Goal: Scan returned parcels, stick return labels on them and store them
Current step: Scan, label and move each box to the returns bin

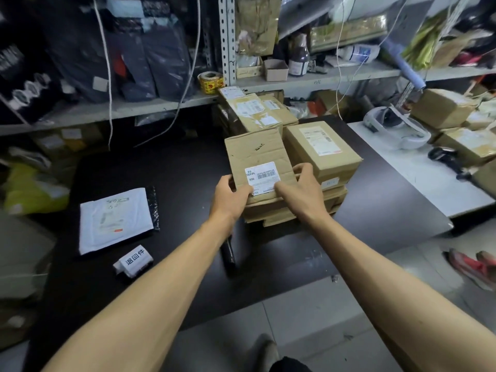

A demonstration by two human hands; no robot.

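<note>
A flat brown cardboard parcel [257,154] with a white barcode label [261,175] lies on top of a stack of parcels on the black table [174,170]. My left hand [230,196] grips its near left corner and my right hand [300,185] grips its near right edge. A second box [322,151] with a shipping label sits just to the right on the same stack. A pad of white return labels [134,260] with printed characters lies near the table's front left. A dark cylindrical object [228,253], possibly a scanner handle, lies below my left wrist.
A white mailer bag [115,218] lies left on the table. More taped boxes [255,111] stand behind the stack. Metal shelving [228,44] holds dark bags, a tape roll [210,81] and a bottle [299,59]. A white table [418,181] at right carries boxes and a headset.
</note>
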